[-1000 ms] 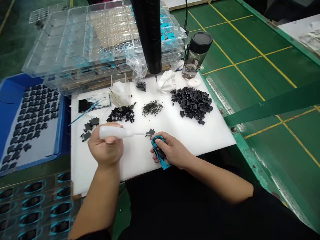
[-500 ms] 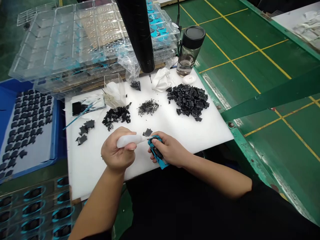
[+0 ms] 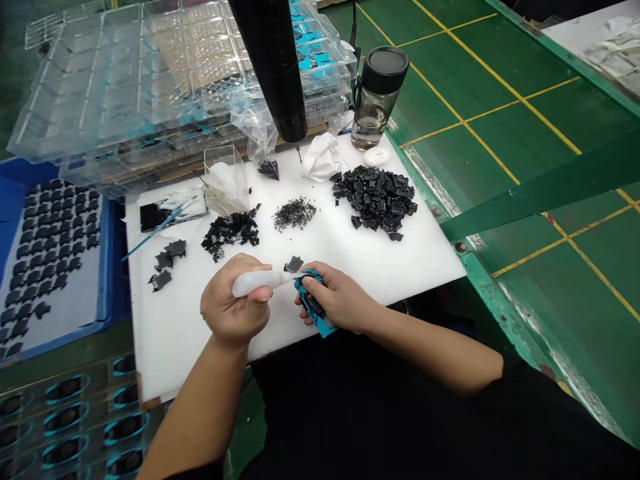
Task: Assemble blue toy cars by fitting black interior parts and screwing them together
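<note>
My left hand (image 3: pixel 234 303) is wrapped round a white squeeze bottle (image 3: pixel 253 283), whose thin nozzle points right and meets the top end of a blue and black part (image 3: pixel 324 325). That part is held tilted in my right hand (image 3: pixel 343 299), thumb on top and fingers beneath. Just above the nozzle, a small dark grey piece (image 3: pixel 293 265) lies on the white board (image 3: pixel 375 267). Whether the nozzle tip touches the part or hovers over it cannot be told.
Heaps of black pieces (image 3: pixel 377 200), tiny black bits (image 3: pixel 295 213) and black scraps (image 3: pixel 230 233) lie beyond my hands. A black driver (image 3: pixel 280 80) hangs overhead. Clear trays (image 3: pixel 115 80), a bottle (image 3: pixel 375 93) and a blue bin (image 3: pixel 107 267) stand around.
The view has shifted slightly, so the board's items appear a little further left and up. Both hands keep the same hold, with the nozzle still at the blue and black part.
</note>
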{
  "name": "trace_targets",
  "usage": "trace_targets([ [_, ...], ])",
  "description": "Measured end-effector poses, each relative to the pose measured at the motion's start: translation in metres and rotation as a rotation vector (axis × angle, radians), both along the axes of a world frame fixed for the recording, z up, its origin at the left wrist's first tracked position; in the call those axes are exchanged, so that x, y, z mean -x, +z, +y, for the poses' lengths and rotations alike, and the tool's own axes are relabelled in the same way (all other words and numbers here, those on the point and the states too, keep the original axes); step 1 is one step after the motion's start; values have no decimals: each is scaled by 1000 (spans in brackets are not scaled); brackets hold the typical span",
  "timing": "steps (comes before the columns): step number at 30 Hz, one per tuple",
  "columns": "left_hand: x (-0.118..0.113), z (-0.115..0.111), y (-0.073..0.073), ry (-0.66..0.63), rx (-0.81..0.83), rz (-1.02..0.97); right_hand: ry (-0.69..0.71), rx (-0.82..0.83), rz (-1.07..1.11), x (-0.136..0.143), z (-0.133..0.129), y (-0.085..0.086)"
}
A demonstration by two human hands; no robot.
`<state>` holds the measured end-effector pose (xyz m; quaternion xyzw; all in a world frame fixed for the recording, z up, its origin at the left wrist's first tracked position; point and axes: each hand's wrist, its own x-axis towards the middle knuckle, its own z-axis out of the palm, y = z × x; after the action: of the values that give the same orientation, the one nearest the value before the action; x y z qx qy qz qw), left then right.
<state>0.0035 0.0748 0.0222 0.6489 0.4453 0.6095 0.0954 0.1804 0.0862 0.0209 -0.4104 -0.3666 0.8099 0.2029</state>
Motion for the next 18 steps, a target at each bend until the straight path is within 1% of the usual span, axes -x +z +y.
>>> trace_targets([
  [4, 0, 0, -1, -9, 16, 12, -2, 6, -4, 0, 0, 0],
  [13, 2, -2, -1, 19, 67, 25, 14, -30, -5, 0, -1, -3],
  [16, 1, -2, -1, 35, 53, 29, 16, -40, -7, 0, 0, -3],
  [18, -1, 0, 0, 39, 28, -6, 12, -32, -7, 0, 0, -2],
])
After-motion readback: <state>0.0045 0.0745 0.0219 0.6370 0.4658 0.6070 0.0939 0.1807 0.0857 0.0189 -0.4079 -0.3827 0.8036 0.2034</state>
